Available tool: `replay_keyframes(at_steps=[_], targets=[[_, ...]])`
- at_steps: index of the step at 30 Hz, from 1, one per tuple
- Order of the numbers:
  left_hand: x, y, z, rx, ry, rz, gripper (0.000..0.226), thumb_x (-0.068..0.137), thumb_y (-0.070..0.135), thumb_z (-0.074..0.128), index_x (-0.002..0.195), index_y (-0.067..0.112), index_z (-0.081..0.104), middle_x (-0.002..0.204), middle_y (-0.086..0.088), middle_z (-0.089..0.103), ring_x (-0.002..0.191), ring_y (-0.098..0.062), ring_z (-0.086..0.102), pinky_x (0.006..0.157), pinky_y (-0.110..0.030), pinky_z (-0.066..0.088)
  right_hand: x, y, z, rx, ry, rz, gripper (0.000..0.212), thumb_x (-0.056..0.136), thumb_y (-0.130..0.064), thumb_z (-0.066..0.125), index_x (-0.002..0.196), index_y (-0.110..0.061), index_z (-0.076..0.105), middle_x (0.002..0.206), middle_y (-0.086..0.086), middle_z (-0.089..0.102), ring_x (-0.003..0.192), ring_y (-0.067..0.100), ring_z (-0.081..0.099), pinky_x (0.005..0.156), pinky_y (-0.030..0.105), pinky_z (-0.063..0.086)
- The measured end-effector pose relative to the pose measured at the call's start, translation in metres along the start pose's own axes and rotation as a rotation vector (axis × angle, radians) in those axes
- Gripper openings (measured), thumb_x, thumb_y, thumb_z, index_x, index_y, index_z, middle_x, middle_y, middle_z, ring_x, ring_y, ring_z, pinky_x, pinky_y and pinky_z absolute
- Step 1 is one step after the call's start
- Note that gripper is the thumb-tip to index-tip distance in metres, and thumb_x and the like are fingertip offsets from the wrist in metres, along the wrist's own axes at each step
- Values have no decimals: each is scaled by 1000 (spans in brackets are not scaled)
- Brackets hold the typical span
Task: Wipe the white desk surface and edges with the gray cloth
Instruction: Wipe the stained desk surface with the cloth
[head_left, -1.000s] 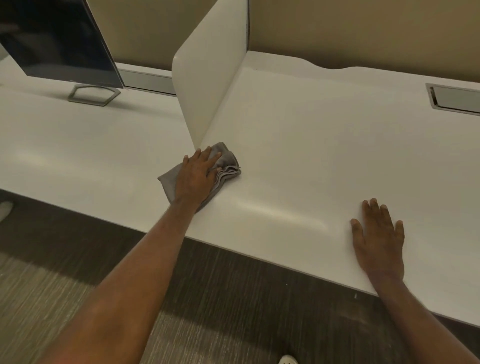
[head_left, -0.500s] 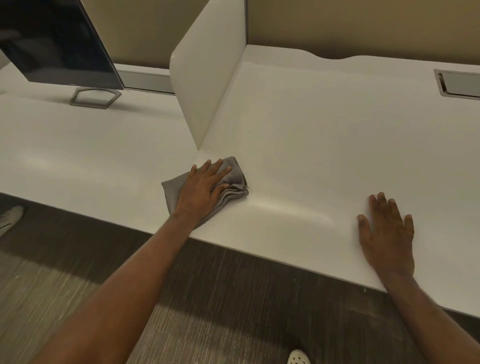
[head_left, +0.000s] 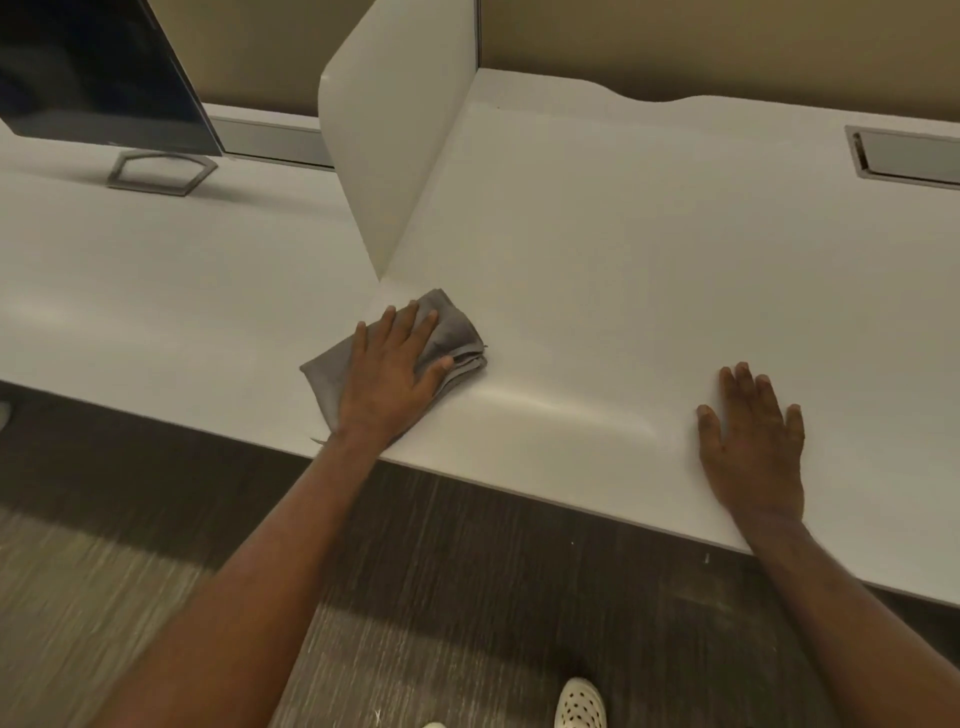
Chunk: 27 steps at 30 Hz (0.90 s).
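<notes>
A folded gray cloth (head_left: 452, 340) lies on the white desk (head_left: 597, 249), just in front of the near end of an upright white divider panel (head_left: 395, 150). My left hand (head_left: 387, 374) presses flat on the cloth with fingers spread, close to the desk's front edge. One corner of the cloth sticks out to the left of my wrist. My right hand (head_left: 753, 447) rests flat on the bare desk farther right, palm down, fingers apart, holding nothing.
A dark monitor (head_left: 98, 73) on a metal stand (head_left: 161, 171) stands at the back left. A recessed cable slot (head_left: 906, 156) sits at the back right. Below the front edge is dark wood-look floor, with my white shoe (head_left: 579, 701) showing.
My left hand has slid the cloth toward the front edge of the desk, away from the divider's end. My right hand has stayed flat in the same spot.
</notes>
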<state>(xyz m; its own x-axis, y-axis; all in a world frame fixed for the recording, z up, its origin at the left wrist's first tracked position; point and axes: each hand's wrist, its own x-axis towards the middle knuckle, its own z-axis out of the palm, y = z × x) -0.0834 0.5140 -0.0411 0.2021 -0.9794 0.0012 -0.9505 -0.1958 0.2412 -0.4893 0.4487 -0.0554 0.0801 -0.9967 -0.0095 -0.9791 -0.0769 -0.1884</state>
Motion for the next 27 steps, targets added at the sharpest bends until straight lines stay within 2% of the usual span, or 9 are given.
replay_keyframes(at_steps=[4,8,13,20,23,27], targets=[[-32,2,5,55,-28,0,76,97,68,20,161,27,17,169,-2,17,156,-27,15,126,-53,10,0,2,2,2,0,-7,59,109,-34,35,163,-13,25,171,7,23,160,26,18,129,55,11],[-20,10,2,83,-6,-17,62,104,52,25,159,23,26,167,-4,26,154,-30,23,125,-53,17,2,3,6,14,35,-17,68,101,-44,25,162,-13,29,170,7,27,159,26,23,128,55,13],[32,28,6,-22,37,51,51,107,32,40,155,17,38,162,-6,36,152,-30,29,126,-49,18,2,3,7,-4,29,-21,68,102,-45,22,162,-14,27,171,6,25,159,25,21,129,55,12],[123,88,22,-56,22,116,48,107,28,41,154,16,41,159,-6,42,149,-30,34,124,-46,21,2,2,4,-19,-7,-6,61,109,-38,33,164,-17,20,173,3,16,161,21,12,130,53,7],[118,129,28,-104,-21,232,47,106,26,46,152,16,44,157,-6,46,148,-29,37,124,-43,21,2,2,4,-27,-17,-9,59,110,-35,28,165,-18,17,174,1,12,162,20,9,130,53,5],[55,166,37,-185,-84,428,45,102,26,55,145,14,54,153,-6,51,145,-28,43,124,-44,25,2,2,2,-6,-14,-5,57,110,-32,29,164,-19,19,174,0,14,161,20,10,130,54,6]])
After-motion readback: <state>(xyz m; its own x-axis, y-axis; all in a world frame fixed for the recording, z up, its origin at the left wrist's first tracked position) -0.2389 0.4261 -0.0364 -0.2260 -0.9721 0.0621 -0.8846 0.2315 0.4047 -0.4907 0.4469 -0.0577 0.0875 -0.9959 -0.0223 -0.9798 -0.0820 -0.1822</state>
